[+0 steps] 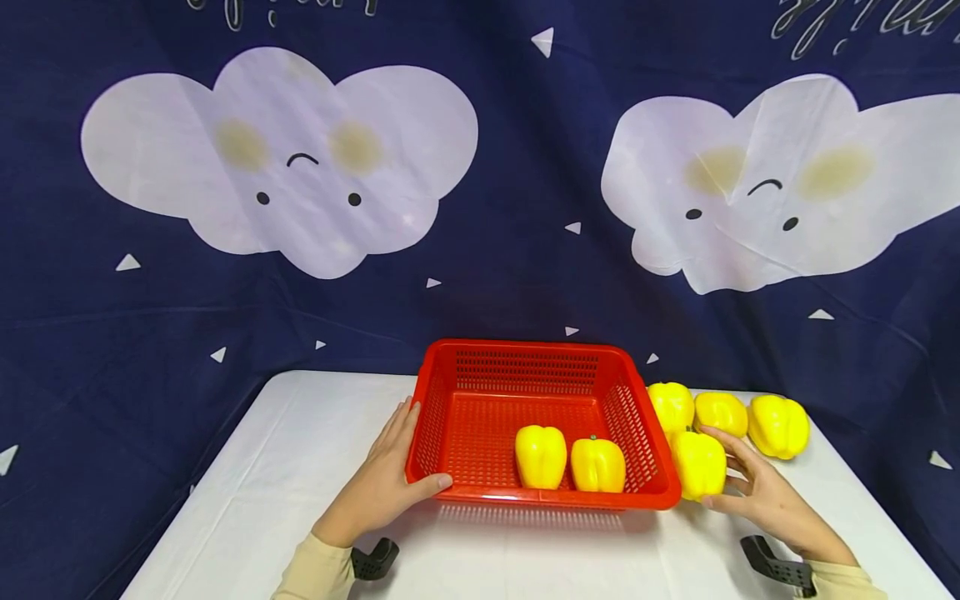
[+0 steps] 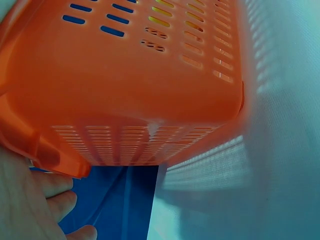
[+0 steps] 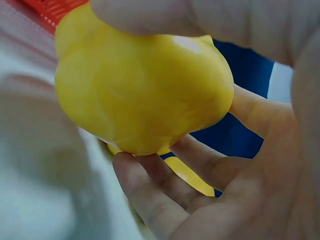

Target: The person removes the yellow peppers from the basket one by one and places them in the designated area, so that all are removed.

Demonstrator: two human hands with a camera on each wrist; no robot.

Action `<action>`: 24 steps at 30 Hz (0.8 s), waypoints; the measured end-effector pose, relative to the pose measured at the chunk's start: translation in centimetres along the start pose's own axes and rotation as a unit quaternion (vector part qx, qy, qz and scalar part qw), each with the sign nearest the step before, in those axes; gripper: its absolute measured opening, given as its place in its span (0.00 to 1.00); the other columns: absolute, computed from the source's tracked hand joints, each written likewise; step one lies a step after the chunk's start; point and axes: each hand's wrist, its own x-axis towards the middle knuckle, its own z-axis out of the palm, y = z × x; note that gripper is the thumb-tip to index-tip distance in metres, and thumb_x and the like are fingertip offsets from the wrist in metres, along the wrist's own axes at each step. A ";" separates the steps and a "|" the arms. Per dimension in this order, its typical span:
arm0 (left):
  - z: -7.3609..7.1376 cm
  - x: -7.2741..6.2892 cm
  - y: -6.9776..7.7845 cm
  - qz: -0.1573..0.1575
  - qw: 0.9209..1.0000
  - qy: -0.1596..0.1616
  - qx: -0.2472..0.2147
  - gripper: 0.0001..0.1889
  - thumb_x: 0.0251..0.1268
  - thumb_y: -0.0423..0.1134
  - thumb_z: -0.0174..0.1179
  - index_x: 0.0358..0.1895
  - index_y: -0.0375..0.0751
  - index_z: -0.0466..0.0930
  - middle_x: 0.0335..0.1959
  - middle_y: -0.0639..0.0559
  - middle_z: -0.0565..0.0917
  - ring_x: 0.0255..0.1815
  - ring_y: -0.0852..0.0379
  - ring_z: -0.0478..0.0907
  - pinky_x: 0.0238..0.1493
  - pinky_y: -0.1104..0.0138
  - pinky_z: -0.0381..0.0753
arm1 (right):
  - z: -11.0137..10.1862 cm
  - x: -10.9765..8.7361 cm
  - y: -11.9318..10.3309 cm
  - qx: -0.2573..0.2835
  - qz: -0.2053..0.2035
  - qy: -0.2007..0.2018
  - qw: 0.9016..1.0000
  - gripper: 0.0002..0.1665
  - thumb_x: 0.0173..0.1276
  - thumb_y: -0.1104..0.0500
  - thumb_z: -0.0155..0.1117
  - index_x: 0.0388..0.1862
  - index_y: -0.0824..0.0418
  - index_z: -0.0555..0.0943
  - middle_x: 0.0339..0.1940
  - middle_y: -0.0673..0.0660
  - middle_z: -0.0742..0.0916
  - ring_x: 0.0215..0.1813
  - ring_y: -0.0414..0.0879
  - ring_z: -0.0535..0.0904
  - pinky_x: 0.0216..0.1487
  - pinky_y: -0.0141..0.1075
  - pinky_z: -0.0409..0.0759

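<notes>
A red plastic basket (image 1: 517, 417) with slotted walls has two yellow bell peppers inside, a left one (image 1: 541, 457) and a right one (image 1: 597, 465). At its front left corner my left hand (image 1: 382, 479) holds the rim, thumb over the front edge and fingers along the left side. My right hand (image 1: 761, 492) grips another yellow bell pepper (image 3: 140, 85) beside the basket's right wall, thumb on one side and fingers on the other. In the right wrist view this pepper appears raised off the white surface. The left wrist view shows the basket's outer wall (image 2: 125, 85) close up.
Behind the right hand lie more yellow bell peppers: one (image 1: 671, 405) by the basket, one (image 1: 722, 413) in the middle and one (image 1: 780, 426) near the table's right edge. A white cloth covers the table (image 1: 247, 500). A dark blue curtain (image 1: 525, 275) with clouds hangs behind.
</notes>
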 end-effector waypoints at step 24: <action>0.0 0.1 0.0 0.003 1.000 0.002 -0.005 0.60 0.58 0.68 0.64 0.81 0.36 0.44 0.82 0.40 0.43 0.82 0.40 0.41 0.74 0.38 0.51 | 0.7 0.3 0.9 0.006 0.050 -0.043 0.998 0.56 0.57 0.61 0.77 0.80 0.63 0.56 0.75 0.68 0.64 0.57 0.19 0.65 0.51 0.26 0.77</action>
